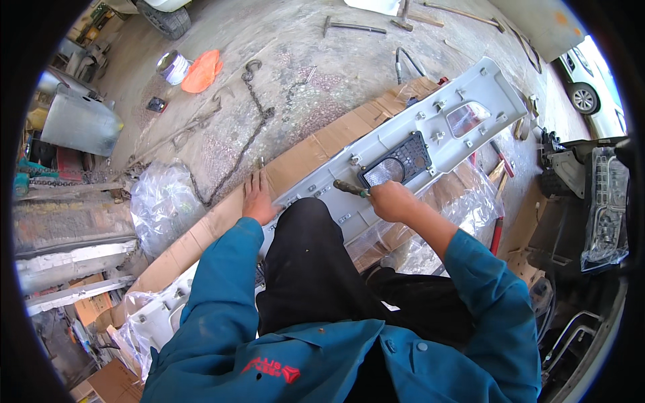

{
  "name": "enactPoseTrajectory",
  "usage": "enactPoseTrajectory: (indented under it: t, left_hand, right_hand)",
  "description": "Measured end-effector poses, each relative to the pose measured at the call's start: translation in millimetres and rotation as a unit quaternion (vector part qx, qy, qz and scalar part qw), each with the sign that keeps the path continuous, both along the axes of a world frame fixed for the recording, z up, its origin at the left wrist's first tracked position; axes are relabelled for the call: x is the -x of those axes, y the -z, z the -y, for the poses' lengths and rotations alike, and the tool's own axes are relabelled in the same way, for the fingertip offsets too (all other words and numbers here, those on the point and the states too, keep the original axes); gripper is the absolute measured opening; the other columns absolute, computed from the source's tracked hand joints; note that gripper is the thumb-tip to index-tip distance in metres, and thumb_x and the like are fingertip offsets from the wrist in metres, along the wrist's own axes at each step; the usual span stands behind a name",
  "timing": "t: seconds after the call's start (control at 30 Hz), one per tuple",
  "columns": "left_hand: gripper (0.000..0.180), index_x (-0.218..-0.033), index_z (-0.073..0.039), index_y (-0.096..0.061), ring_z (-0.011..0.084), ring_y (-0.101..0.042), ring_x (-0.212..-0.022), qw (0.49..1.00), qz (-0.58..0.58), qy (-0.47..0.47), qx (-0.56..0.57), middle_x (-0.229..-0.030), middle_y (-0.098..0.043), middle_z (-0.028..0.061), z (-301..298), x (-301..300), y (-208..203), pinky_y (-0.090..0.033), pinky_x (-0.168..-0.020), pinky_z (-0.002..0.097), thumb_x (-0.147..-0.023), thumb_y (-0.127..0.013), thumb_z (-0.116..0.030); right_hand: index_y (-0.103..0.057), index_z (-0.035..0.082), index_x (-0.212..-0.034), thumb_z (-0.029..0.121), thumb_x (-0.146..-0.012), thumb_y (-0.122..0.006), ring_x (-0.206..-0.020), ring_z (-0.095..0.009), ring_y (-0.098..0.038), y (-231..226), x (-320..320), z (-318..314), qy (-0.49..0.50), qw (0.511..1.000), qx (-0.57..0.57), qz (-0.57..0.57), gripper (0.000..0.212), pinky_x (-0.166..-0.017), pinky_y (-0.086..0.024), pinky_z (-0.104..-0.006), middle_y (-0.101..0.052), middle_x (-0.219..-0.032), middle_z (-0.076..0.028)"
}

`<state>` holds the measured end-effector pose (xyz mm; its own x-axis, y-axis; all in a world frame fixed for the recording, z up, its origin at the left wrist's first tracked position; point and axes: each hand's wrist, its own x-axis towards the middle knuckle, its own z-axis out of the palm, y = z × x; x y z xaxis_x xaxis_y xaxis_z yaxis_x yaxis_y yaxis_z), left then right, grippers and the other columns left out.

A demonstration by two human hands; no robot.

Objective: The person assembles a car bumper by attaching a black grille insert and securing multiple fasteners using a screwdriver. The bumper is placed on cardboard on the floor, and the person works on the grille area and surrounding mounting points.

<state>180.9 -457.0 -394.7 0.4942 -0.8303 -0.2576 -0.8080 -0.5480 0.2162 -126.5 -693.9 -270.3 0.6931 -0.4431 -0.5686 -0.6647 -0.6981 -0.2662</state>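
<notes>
A long grey moulded panel (440,158), like a vehicle bumper with its clips and ribs facing up, lies diagonally before me on a flattened cardboard carton (316,149). A black lamp-like unit with a mesh part (406,159) is set into it, and a clear lamp (468,119) sits farther right. My left hand (258,200) rests open on the carton and panel edge, fingers stretched out. Closed around a short tool (351,189), my right hand (392,201) is over the panel beside the black unit. The tool's worn brownish end points left; its other end is hidden. My knee covers part of the panel.
Clear plastic wrap (463,205) lies beyond my right hand, and more wrap (161,197) sits left. A rusty chain with a hook (257,101), a bucket (173,67), an orange cloth (202,71) and a hammer (353,27) lie on the floor. A white car (591,91) stands right.
</notes>
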Motion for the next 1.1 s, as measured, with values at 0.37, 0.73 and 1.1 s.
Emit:
enactPoseTrajectory:
  t: [0.37,0.73,1.1]
  left_hand:
    - [0.125,-0.171,0.004,-0.013,0.0500,-0.017,-0.163,1.000,0.014,-0.014,-0.011,-0.176,-0.019,0.0253,2,3,27,-0.018,-0.134,0.0587,-0.081,-0.092,-0.030]
    - [0.130,-0.171,0.005,-0.007,0.0514,-0.012,-0.163,0.999,-0.004,-0.020,-0.028,-0.175,-0.016,0.0288,11,5,32,-0.013,-0.135,0.0590,-0.081,-0.094,-0.032]
    - [0.129,-0.171,0.007,-0.008,0.0515,-0.010,-0.164,0.999,-0.013,-0.029,-0.026,-0.178,-0.010,0.0278,10,4,40,-0.012,-0.135,0.0602,-0.082,-0.093,-0.032]
  right_hand:
    - [-0.082,0.001,-0.101,0.022,-0.094,-0.062,-0.104,-0.046,-0.075,31,-17,31,0.014,1.000,0.007,0.014,0.030,-0.096,-0.060,-0.0511,-0.078,-0.108,-0.027]
    - [-0.081,0.000,-0.099,0.019,-0.092,-0.063,-0.105,-0.046,-0.076,54,-11,11,0.062,0.998,0.003,0.007,0.028,-0.097,-0.061,-0.0529,-0.078,-0.107,-0.027]
    - [-0.081,-0.003,-0.095,0.024,-0.095,-0.059,-0.102,-0.046,-0.075,45,-1,26,0.001,0.999,-0.028,0.037,0.035,-0.094,-0.060,-0.0533,-0.077,-0.105,-0.028]
